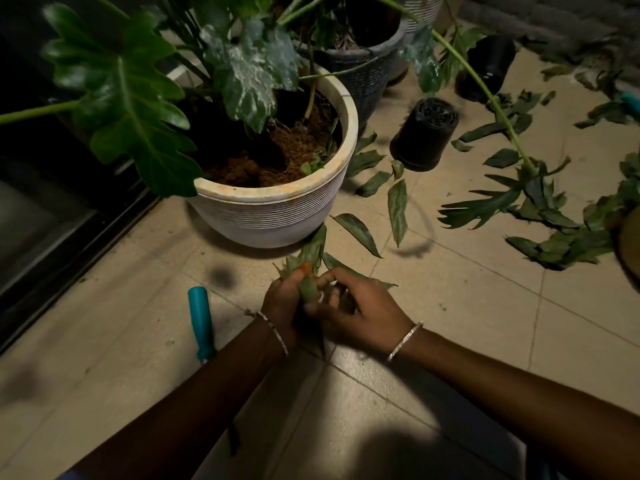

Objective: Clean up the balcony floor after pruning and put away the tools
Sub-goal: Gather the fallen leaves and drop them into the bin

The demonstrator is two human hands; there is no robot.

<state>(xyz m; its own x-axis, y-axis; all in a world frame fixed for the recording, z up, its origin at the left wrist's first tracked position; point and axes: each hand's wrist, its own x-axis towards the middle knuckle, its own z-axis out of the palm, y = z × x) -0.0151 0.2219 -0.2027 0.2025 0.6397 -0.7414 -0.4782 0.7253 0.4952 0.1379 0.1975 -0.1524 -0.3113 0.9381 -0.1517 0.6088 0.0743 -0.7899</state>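
Though dim, tiled floor (450, 341): beige, strewn with cut leaves (554, 237), mostly toward the right edge.
White pot (277, 216): upright near the floor's left edge beside the dark door track (69, 237), filled with soil (242, 161) and a large-leaved plant (131, 98).
Black nursery pot (424, 135): tipped on its side, just right of the white pot.
Left hand (282, 303): closed around a leaf bunch (308, 268), low over the floor's middle, in front of the white pot.
Right hand (360, 306): fingers curled onto the same leaf bunch, touching the left hand.
Teal-handled tool (201, 323): flat on the floor, just left of the left hand, lower end hidden.
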